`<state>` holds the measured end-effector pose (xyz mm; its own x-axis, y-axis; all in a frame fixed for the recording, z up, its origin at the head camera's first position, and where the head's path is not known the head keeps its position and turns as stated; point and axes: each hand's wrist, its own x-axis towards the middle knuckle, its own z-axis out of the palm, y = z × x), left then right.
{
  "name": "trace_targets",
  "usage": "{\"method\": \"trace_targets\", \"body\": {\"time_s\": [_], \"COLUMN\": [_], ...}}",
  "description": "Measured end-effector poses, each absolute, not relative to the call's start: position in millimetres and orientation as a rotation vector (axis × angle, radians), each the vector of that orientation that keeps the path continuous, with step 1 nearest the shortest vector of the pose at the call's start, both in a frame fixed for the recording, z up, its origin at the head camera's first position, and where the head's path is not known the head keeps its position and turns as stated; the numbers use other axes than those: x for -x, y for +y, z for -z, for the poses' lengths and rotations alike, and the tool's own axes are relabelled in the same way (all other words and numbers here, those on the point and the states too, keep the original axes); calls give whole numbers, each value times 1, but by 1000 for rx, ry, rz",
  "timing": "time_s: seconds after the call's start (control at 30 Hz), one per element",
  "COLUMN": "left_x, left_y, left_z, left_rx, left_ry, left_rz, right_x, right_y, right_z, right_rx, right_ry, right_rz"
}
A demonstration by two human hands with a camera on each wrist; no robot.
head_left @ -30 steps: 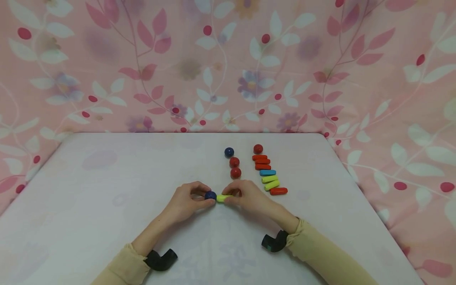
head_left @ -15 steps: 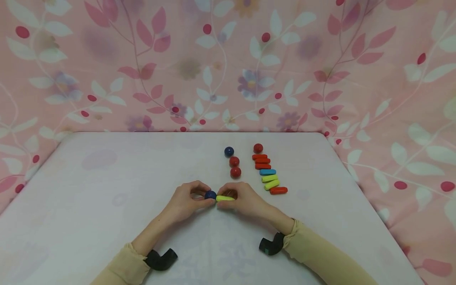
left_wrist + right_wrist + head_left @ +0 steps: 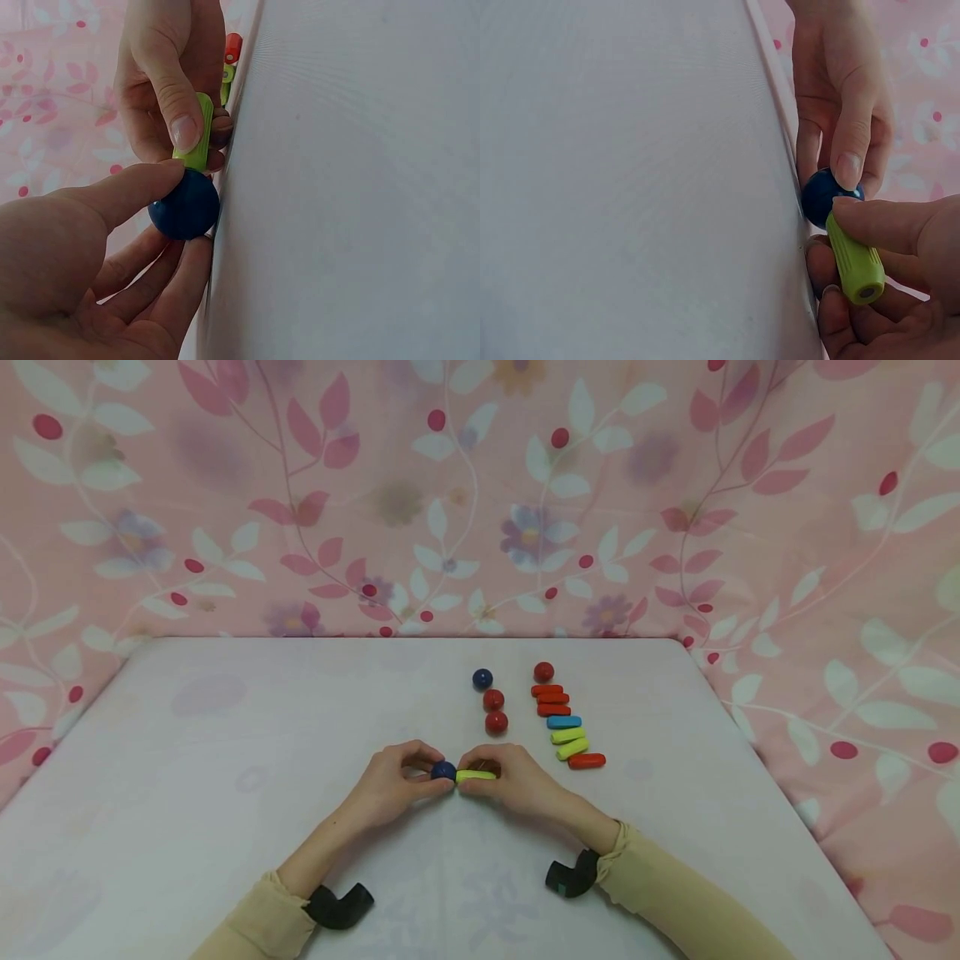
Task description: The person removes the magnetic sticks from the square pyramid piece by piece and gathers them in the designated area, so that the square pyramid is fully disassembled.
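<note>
Near the middle of the table, my left hand (image 3: 393, 783) pinches a dark blue ball (image 3: 443, 771) between thumb and fingers. Facing it, my right hand (image 3: 519, 781) holds a short lime-green rod (image 3: 476, 775) by its sides. One end of the rod touches the ball. Seen from the right wrist, the grooved rod (image 3: 857, 264) shows a small grey disc in its free end, and the left thumb lies on the blue ball (image 3: 821, 197). In the left wrist view the ball (image 3: 187, 211) sits between the left thumb and fingertips.
Beyond my hands, a second blue ball (image 3: 482, 679) and two red balls (image 3: 493, 700) form a line. Right of them lies a column: a red ball (image 3: 543, 672), several red rods (image 3: 553, 710), a blue rod (image 3: 564, 722) and two lime rods (image 3: 567, 737). Pink floral cloth (image 3: 480, 502) hangs behind.
My right hand's grip has shifted along the lime rod toward the ball, its thumb now close to where they meet. The left hand and the ball have stayed in place.
</note>
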<state>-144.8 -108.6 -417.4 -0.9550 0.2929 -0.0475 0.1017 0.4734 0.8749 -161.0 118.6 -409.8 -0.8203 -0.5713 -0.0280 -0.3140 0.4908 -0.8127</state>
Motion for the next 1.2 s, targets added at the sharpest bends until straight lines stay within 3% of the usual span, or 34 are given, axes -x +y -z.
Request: {"method": "trace_targets", "body": {"time_s": [0.43, 1.2], "left_x": [144, 145], "left_y": [-110, -109], "left_z": [417, 416], "left_rx": [-350, -342], "left_ry": [2516, 2524], "left_rz": [-1479, -1442], "right_x": [163, 167], "right_y": [120, 162], "right_z": [410, 405], "right_rx": [781, 521], "right_ry": [2463, 2804], "right_rz": [1212, 1116]}}
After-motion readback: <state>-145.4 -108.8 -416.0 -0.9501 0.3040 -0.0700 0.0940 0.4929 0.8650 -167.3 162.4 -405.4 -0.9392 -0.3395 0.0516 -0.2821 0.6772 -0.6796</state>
